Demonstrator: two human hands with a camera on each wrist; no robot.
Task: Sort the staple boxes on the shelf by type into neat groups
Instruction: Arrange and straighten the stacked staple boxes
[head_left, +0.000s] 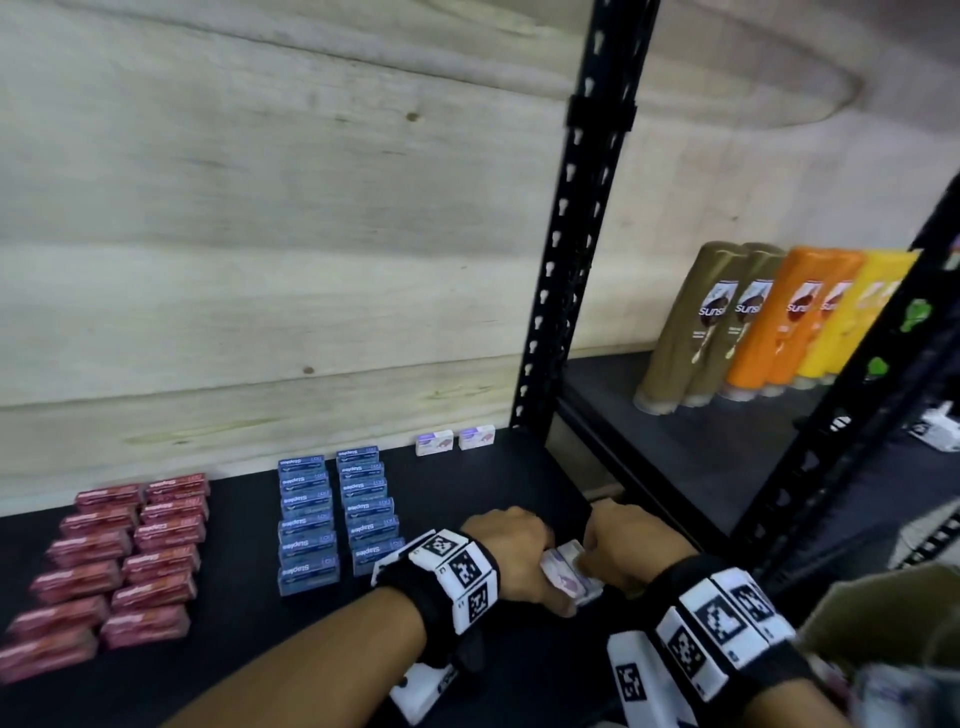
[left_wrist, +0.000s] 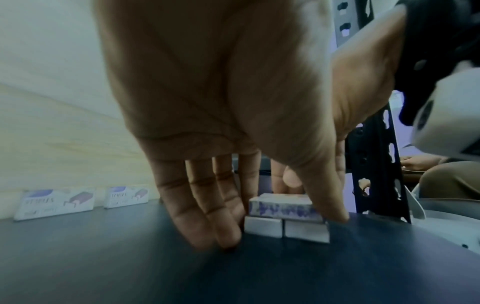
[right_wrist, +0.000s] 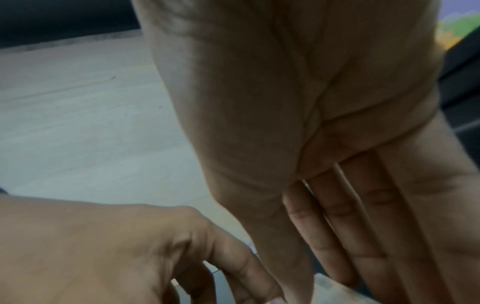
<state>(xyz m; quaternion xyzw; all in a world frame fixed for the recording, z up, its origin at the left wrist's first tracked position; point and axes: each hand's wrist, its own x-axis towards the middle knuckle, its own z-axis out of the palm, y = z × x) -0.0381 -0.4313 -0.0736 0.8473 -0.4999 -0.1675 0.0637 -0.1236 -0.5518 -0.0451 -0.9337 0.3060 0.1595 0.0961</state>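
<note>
On the black shelf (head_left: 234, 654), red staple boxes (head_left: 114, 561) lie in two columns at the left and blue staple boxes (head_left: 332, 519) in two columns at the centre. Two white-and-purple boxes (head_left: 454, 441) stand against the back wall. At the front right, both hands meet on a small stack of white-and-purple staple boxes (head_left: 569, 574). In the left wrist view that stack (left_wrist: 283, 208) is two boxes with one on top. My left hand (left_wrist: 283, 226) pinches it between thumb and fingers. My right hand (head_left: 592, 558) touches its right side with straight fingers (right_wrist: 363, 236).
A black perforated upright (head_left: 571, 249) stands just behind and to the right of the hands. Beyond it, brown, orange and yellow shampoo bottles (head_left: 769, 322) stand on the neighbouring shelf. A wooden panel (head_left: 260, 260) backs the shelf. Bare shelf lies between the blue boxes and the upright.
</note>
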